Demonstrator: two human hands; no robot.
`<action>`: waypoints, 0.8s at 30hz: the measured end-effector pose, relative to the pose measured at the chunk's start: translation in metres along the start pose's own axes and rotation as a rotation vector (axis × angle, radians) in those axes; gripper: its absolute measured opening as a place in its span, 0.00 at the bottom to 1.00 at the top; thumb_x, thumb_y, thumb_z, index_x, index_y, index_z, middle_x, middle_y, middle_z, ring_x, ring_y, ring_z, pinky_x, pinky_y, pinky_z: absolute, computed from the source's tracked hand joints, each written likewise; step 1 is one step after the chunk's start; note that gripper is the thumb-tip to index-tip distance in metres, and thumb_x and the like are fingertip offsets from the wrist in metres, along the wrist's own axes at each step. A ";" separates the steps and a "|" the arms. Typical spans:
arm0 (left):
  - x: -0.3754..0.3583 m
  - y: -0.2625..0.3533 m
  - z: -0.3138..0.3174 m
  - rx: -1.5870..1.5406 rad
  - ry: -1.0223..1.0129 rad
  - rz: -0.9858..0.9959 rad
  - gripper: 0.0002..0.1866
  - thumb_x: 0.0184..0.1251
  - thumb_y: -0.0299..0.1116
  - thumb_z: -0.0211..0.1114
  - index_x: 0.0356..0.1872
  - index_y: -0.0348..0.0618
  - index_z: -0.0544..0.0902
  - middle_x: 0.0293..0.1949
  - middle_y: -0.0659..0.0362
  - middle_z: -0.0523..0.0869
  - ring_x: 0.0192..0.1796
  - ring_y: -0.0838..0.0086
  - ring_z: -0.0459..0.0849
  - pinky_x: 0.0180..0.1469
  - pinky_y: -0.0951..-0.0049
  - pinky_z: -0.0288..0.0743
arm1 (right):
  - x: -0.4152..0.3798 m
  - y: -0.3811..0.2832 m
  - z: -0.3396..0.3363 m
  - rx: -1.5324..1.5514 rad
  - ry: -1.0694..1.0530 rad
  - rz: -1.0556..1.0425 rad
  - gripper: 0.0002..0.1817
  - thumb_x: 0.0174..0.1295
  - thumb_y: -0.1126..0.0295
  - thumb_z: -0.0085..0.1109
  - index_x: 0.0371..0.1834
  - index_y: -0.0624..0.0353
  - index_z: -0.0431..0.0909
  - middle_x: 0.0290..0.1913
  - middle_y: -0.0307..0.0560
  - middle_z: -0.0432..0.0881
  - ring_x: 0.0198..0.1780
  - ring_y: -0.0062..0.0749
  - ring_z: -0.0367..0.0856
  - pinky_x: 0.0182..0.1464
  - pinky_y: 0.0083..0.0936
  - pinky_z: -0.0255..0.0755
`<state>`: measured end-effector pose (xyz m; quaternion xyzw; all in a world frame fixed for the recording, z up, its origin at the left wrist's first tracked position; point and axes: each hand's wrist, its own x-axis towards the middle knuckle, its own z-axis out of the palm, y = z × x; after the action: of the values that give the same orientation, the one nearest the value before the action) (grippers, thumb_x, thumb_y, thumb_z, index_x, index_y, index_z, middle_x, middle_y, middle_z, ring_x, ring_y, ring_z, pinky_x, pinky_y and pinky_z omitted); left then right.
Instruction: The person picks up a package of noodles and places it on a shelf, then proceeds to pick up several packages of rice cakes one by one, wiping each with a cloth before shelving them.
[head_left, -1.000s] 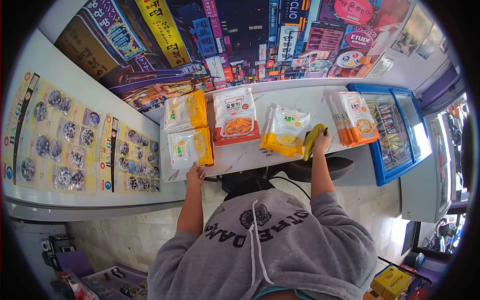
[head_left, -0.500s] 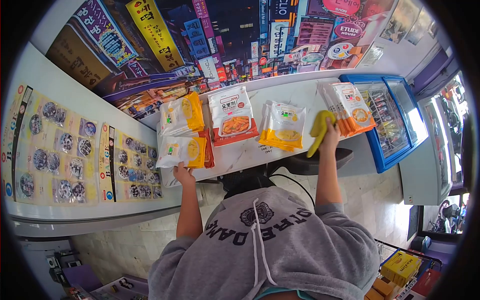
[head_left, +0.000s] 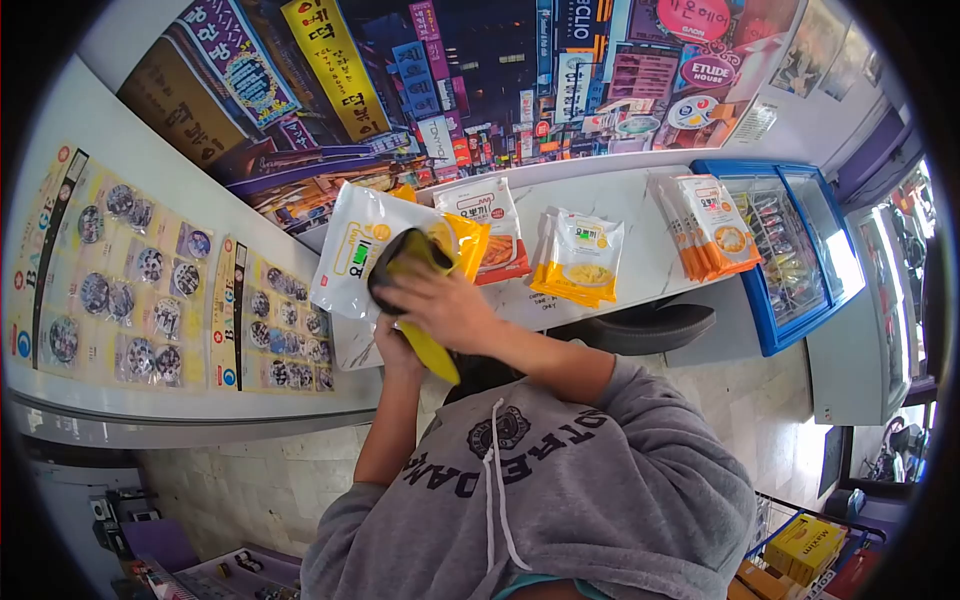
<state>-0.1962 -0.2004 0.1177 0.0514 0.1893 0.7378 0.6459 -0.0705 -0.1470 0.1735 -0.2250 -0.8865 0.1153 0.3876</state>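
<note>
A white-and-yellow food packet is lifted over the left end of the counter. My left hand grips its lower edge, the fingers partly hidden behind it. My right hand presses a yellow-green and dark grey cloth against the packet's front, fingers closed on the cloth. The cloth covers part of the printing. Just behind stands a white-and-red packet, partly hidden by the lifted one. To the right lies a stack of white-and-yellow packets.
At the marble-patterned counter's right end sits a stack of orange-and-white packets, beside a blue-framed freezer. A dark stool seat is under the front edge. Badge sheets lie on the white surface at left.
My right hand has moved left with the cloth, from beside the orange packets onto the white-and-yellow packet. My left hand has raised that packet off the counter.
</note>
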 end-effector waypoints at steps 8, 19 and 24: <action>0.018 -0.016 -0.014 0.124 -0.472 -0.194 0.25 0.59 0.22 0.49 0.60 0.41 0.63 0.55 0.53 0.72 0.53 0.63 0.76 0.52 0.65 0.73 | 0.003 0.018 -0.010 -0.028 0.145 0.142 0.24 0.48 0.77 0.52 0.53 0.57 0.73 0.59 0.50 0.69 0.66 0.50 0.59 0.65 0.44 0.54; 0.002 -0.043 0.034 0.415 -0.118 -0.019 0.31 0.48 0.18 0.48 0.60 0.42 0.64 0.53 0.55 0.74 0.54 0.63 0.75 0.58 0.59 0.68 | -0.001 0.055 -0.038 -0.121 0.247 0.220 0.25 0.45 0.83 0.49 0.51 0.59 0.74 0.61 0.52 0.66 0.67 0.49 0.57 0.65 0.44 0.54; 0.005 -0.027 0.038 0.396 -0.050 0.046 0.33 0.45 0.15 0.48 0.60 0.43 0.63 0.55 0.55 0.72 0.56 0.64 0.73 0.59 0.61 0.67 | -0.025 0.005 -0.032 0.138 0.087 0.083 0.26 0.45 0.82 0.50 0.52 0.58 0.74 0.62 0.51 0.65 0.68 0.49 0.56 0.65 0.44 0.54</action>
<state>-0.1600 -0.1846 0.1427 0.2001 0.3131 0.6993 0.6106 -0.0308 -0.1536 0.1772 -0.2390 -0.8486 0.1823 0.4353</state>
